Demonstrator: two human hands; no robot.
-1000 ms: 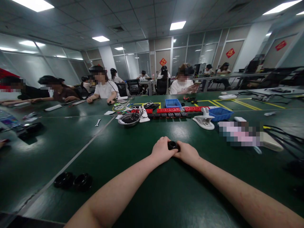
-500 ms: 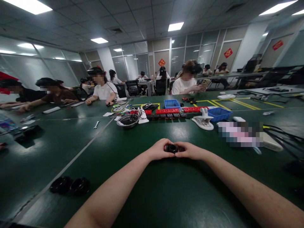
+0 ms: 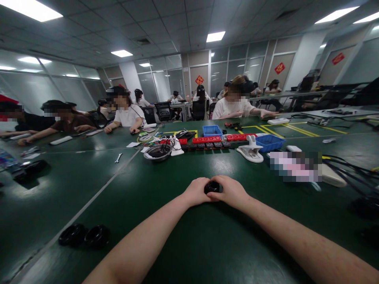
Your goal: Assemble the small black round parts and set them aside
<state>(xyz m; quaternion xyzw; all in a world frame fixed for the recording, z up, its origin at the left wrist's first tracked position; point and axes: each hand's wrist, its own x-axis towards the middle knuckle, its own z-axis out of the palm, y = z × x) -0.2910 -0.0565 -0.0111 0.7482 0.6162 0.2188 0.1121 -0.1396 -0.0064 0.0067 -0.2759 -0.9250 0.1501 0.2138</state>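
Both of my hands close round one black ring-shaped part (image 3: 212,187) just above the green tabletop (image 3: 189,236). My left hand (image 3: 197,191) grips its left side, fingers behind it and thumb in front. From the right, my right hand (image 3: 231,191) wraps over it, with the thumb across its front and the fingers over the top. The fingers cover much of the part, so its full shape is hidden. Two similar black rings, a left ring (image 3: 72,235) and a right ring (image 3: 97,236), stand side by side near my left forearm.
A metal bowl (image 3: 157,152) with dark cables, a red power strip (image 3: 207,139), a white clamp stand (image 3: 251,150) and a blue tray (image 3: 269,142) stand beyond my hands. A small wrench (image 3: 118,158) lies to the left. Several people sit around the tables.
My right hand has shifted left and further over the black ring, its thumb now across the front. Across the table, the person who held a phone now reaches out over the tabletop.
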